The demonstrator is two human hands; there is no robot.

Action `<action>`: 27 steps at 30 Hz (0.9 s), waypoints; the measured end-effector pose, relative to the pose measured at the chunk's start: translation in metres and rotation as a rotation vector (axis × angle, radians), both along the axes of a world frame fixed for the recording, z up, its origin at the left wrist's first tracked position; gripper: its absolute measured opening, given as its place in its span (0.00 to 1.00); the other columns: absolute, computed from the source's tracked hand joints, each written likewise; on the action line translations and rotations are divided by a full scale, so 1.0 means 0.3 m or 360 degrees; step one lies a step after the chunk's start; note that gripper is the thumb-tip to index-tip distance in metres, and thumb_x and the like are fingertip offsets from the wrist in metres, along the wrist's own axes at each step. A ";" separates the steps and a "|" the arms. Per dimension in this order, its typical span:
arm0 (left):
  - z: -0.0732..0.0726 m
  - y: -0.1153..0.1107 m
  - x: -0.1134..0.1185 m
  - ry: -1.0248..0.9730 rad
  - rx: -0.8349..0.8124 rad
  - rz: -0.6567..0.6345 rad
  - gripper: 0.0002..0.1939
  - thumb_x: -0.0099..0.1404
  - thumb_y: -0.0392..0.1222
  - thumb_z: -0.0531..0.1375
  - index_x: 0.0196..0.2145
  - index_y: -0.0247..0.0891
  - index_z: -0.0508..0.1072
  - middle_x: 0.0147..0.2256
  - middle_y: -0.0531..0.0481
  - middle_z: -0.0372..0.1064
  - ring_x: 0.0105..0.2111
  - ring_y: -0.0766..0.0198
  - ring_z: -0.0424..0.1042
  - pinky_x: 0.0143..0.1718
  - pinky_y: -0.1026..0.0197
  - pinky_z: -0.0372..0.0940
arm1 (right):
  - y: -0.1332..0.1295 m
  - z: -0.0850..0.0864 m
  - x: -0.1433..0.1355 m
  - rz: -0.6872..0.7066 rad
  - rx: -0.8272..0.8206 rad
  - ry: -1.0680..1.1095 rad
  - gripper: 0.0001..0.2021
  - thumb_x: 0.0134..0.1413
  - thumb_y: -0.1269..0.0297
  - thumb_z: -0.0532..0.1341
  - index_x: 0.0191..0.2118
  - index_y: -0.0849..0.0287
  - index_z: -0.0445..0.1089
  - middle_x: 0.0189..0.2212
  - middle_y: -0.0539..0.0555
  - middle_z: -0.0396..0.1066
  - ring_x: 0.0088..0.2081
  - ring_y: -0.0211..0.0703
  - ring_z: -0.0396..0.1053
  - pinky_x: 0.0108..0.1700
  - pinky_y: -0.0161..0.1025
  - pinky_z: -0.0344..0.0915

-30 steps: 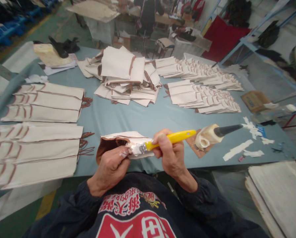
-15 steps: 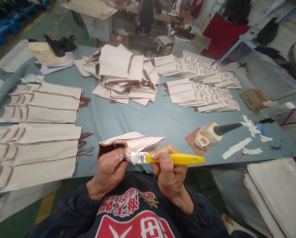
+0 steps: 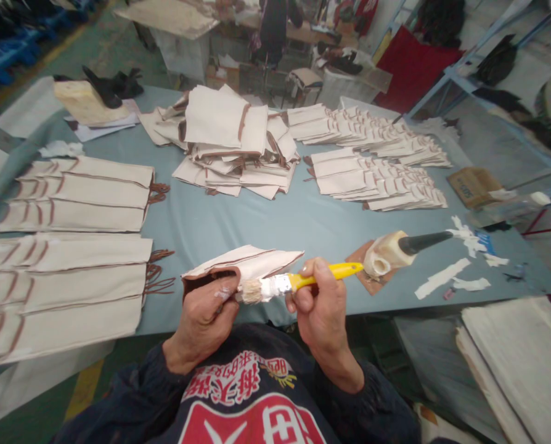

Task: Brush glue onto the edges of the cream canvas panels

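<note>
My left hand (image 3: 209, 314) is closed on the near edge of a cream fabric piece (image 3: 252, 260) with brown edging, its brown-lined mouth gaping at the left. White smears mark the thumb and fingers. In my right hand (image 3: 322, 302) is a paintbrush (image 3: 298, 281) with a yellow handle, gripped between thumb and fingers. Its pale bristles point left, close beside my left fingertips, and white stuff coats the ferrule. Whether the bristles touch the fabric I cannot tell. To the right, a cream bottle-like container (image 3: 383, 256) with a black spout lies on a brown square.
Cream pieces with brown trim lie in rows at the left (image 3: 67, 271), in a heap (image 3: 233, 135) at the back centre, and in overlapping rows (image 3: 377, 176) at the right. White scraps (image 3: 442, 277) and a cardboard box (image 3: 473, 185) are on the right side of the blue-grey table (image 3: 201, 216).
The paintbrush has turned in my right hand: its handle end now tilts up and away, and its bristles sit slightly lower. My left hand keeps its hold on the fabric piece.
</note>
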State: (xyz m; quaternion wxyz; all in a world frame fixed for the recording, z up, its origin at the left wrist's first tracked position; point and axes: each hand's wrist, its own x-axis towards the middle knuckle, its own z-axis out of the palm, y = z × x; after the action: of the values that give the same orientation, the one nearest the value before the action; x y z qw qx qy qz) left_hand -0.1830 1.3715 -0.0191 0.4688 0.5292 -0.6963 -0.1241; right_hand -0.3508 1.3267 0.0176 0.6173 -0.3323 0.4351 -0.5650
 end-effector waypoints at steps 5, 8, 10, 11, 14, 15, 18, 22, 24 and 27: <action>0.018 -0.015 -0.017 0.0138 0.0082 0.0045 0.15 0.62 0.27 0.54 0.33 0.38 0.79 0.27 0.51 0.78 0.26 0.64 0.76 0.33 0.66 0.72 | -0.031 -0.041 0.039 -0.0056 0.0124 -0.0075 0.19 0.61 0.44 0.61 0.29 0.55 0.66 0.10 0.37 0.53 0.12 0.30 0.50 0.17 0.29 0.59; 0.026 -0.017 -0.034 0.0224 0.0155 0.0081 0.14 0.61 0.27 0.53 0.26 0.38 0.76 0.19 0.56 0.69 0.17 0.68 0.67 0.25 0.69 0.68 | -0.018 -0.083 0.051 -0.0107 -0.0018 0.0199 0.20 0.64 0.44 0.58 0.30 0.56 0.67 0.10 0.39 0.56 0.13 0.32 0.57 0.19 0.30 0.62; 0.030 -0.016 -0.041 0.0259 0.0186 0.0117 0.14 0.60 0.28 0.53 0.22 0.39 0.73 0.16 0.57 0.64 0.14 0.69 0.61 0.24 0.68 0.68 | -0.005 -0.087 0.045 -0.0098 -0.0198 0.0388 0.19 0.67 0.47 0.58 0.30 0.57 0.69 0.11 0.40 0.59 0.14 0.32 0.60 0.20 0.30 0.62; 0.032 -0.017 -0.042 0.0273 0.0195 0.0131 0.15 0.60 0.28 0.53 0.20 0.39 0.71 0.16 0.57 0.63 0.14 0.69 0.60 0.25 0.68 0.69 | -0.001 -0.082 0.040 -0.0080 -0.0296 0.0472 0.18 0.68 0.49 0.58 0.31 0.57 0.69 0.12 0.41 0.60 0.14 0.32 0.61 0.20 0.30 0.61; 0.033 -0.020 -0.036 0.0295 0.0242 0.0124 0.15 0.61 0.29 0.53 0.21 0.39 0.74 0.16 0.56 0.66 0.15 0.69 0.63 0.28 0.68 0.71 | -0.005 -0.043 0.022 -0.0047 -0.0494 0.0601 0.17 0.69 0.52 0.57 0.32 0.57 0.71 0.13 0.41 0.62 0.14 0.31 0.61 0.19 0.29 0.60; 0.031 -0.021 -0.032 0.0295 0.0251 0.0129 0.15 0.61 0.30 0.53 0.24 0.38 0.77 0.18 0.55 0.70 0.16 0.68 0.66 0.29 0.68 0.72 | -0.011 -0.027 0.016 -0.0054 -0.0509 0.0613 0.17 0.70 0.53 0.57 0.32 0.57 0.71 0.13 0.41 0.62 0.14 0.31 0.61 0.19 0.29 0.60; 0.020 -0.024 -0.019 0.0282 0.0247 0.0167 0.16 0.62 0.30 0.54 0.34 0.35 0.83 0.26 0.51 0.80 0.22 0.65 0.76 0.31 0.68 0.74 | -0.036 0.015 0.009 -0.0085 -0.0460 0.0574 0.17 0.69 0.53 0.57 0.31 0.57 0.70 0.12 0.41 0.60 0.13 0.31 0.59 0.18 0.29 0.60; 0.008 -0.027 -0.011 0.0307 0.0226 0.0142 0.17 0.63 0.30 0.55 0.38 0.36 0.84 0.31 0.50 0.83 0.25 0.63 0.80 0.32 0.68 0.75 | -0.063 0.030 0.024 -0.0102 -0.0303 0.0417 0.19 0.66 0.48 0.59 0.28 0.56 0.67 0.09 0.39 0.56 0.12 0.32 0.56 0.17 0.30 0.59; 0.005 -0.028 -0.008 0.0320 0.0213 0.0134 0.18 0.62 0.30 0.55 0.39 0.37 0.85 0.31 0.50 0.84 0.26 0.62 0.81 0.33 0.67 0.76 | -0.075 0.022 0.032 -0.0073 -0.0247 0.0412 0.21 0.64 0.46 0.60 0.27 0.56 0.67 0.09 0.39 0.55 0.12 0.32 0.56 0.16 0.30 0.58; -0.005 -0.031 -0.002 0.0354 0.0238 0.0123 0.19 0.61 0.29 0.55 0.42 0.36 0.84 0.31 0.49 0.84 0.26 0.61 0.81 0.32 0.65 0.77 | -0.093 0.012 0.020 0.0102 -0.0114 0.0449 0.22 0.62 0.44 0.61 0.27 0.57 0.68 0.09 0.39 0.55 0.12 0.32 0.55 0.16 0.30 0.58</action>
State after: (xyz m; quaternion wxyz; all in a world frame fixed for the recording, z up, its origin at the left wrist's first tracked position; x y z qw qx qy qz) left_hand -0.1835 1.3623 -0.0206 0.5067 0.5719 -0.6081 -0.2154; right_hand -0.3447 1.2989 0.0212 0.5556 -0.4438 0.4863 -0.5078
